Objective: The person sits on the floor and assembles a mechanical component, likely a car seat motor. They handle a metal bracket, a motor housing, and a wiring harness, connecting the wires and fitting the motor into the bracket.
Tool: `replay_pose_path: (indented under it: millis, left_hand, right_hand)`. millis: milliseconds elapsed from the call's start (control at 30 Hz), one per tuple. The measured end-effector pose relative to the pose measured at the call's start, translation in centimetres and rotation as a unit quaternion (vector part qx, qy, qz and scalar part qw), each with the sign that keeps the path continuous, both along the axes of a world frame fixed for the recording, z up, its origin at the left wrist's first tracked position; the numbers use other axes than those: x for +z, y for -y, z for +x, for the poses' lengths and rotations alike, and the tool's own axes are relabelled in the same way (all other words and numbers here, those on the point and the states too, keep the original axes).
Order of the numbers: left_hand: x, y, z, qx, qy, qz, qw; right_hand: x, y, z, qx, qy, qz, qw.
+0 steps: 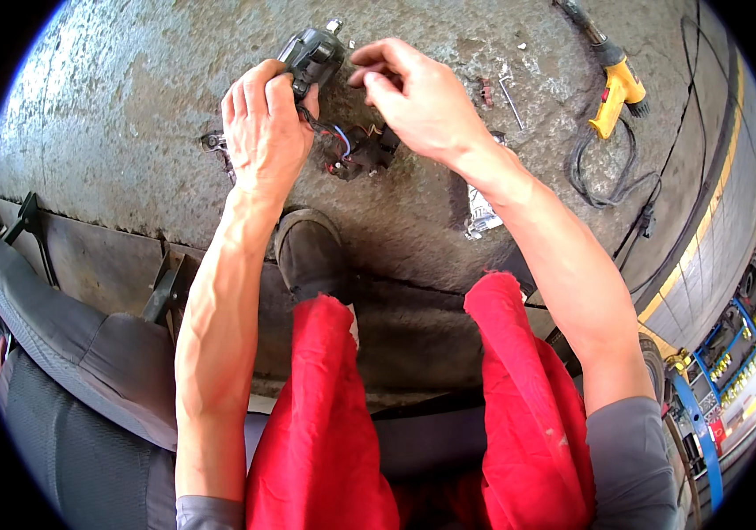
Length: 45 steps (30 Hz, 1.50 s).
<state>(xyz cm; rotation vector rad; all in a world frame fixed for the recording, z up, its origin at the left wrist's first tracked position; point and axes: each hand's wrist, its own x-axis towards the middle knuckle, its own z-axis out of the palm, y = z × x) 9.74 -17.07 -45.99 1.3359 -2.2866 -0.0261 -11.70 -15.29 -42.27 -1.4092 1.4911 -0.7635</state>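
Head view shows the left hand (263,119) curled around the near end of a dark plastic housing (316,57), over the rough grey floor (130,115). The right hand (417,97) is just beside it, fingers loosely bent, with nothing to be seen in them. The housing looks hard, smooth and maybe a bit heavy. Best to grab its fat middle, not the thin wires (341,135) nearby (those could rip).
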Motion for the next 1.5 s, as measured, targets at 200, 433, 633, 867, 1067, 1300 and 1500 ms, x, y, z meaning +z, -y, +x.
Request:
replay_pose_path:
  millis: [200, 433, 633, 867, 1067, 1300, 1500]
  left_hand:
    - [-0.4, -0.1, -0.3, 0.004, 0.000, -0.006, 1.000]
    - [2.9, -1.6, 0.4, 0.034, 0.010, 0.085, 0.996]
    - [10.4, -3.7, -0.2, 0.054, -0.112, 0.278, 0.952]
    - [27.5, -6.5, -9.5, -0.113, -0.438, 0.541, 0.709]
    - [31.0, -7.8, -13.0, -0.269, -0.331, 0.616, 0.662]
    - [31.5, -7.6, -13.8, -0.303, -0.288, 0.626, 0.658]
    - [31.8, -7.6, -13.8, -0.308, -0.272, 0.634, 0.655]
  right_hand:
    - [1.0, -4.1, -6.7, -0.089, 0.062, 0.102, 0.989]
    - [1.0, -13.3, -14.4, -0.225, -0.014, 0.184, 0.957]
    - [1.6, -19.2, -13.8, -0.141, -0.163, 0.214, 0.953]
    - [1.8, -19.2, -12.3, -0.085, -0.243, 0.108, 0.960]
    - [-0.7, -20.3, -12.0, -0.058, -0.242, 0.120, 0.961]
    - [0.8, -20.1, -11.4, -0.057, -0.230, 0.138, 0.962]
    - [0.6, -19.2, -11.1, -0.073, -0.209, 0.142, 0.965]
